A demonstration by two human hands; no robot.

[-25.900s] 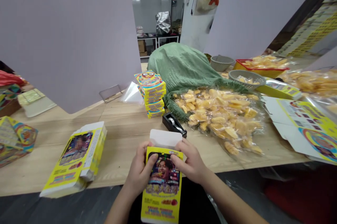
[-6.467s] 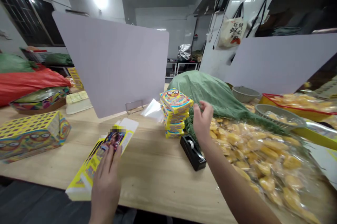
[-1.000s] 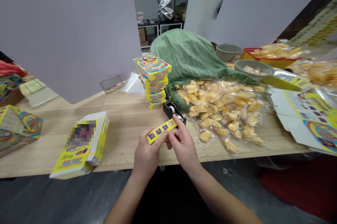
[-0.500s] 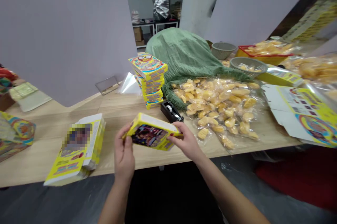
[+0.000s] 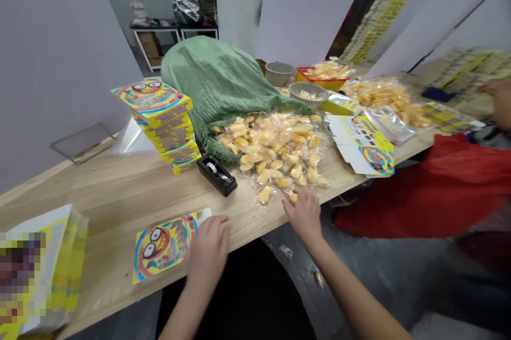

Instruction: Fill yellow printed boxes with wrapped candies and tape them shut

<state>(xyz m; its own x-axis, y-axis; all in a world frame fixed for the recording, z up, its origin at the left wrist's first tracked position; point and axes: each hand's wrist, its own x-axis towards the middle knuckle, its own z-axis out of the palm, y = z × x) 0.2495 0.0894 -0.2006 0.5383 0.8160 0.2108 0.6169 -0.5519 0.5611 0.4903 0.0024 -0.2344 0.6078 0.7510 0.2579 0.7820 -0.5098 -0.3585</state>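
My left hand point(image 5: 209, 247) rests on the right end of a yellow box point(image 5: 165, 247) that lies flat near the table's front edge, its cartoon face upward. The fingers are curled over the box's edge. My right hand point(image 5: 304, 212) reaches to the near edge of a heap of small clear packets of yellow snacks point(image 5: 275, 148), fingers spread and touching the closest packets. A black tape dispenser point(image 5: 217, 174) sits between the box and the heap.
A stack of finished yellow boxes point(image 5: 159, 119) stands behind the dispenser beside a green sack point(image 5: 215, 76). Flat unfolded cartons point(image 5: 365, 143) lie to the right, another pile point(image 5: 35, 271) at far left. Baskets point(image 5: 308, 94) and more snacks sit behind. Another person's hand point(image 5: 501, 100) shows at far right.
Half a second ago both hands held the box above the table. Now it lies flat under my left hand, and my right hand has gone to the snack packets. The view swung right.
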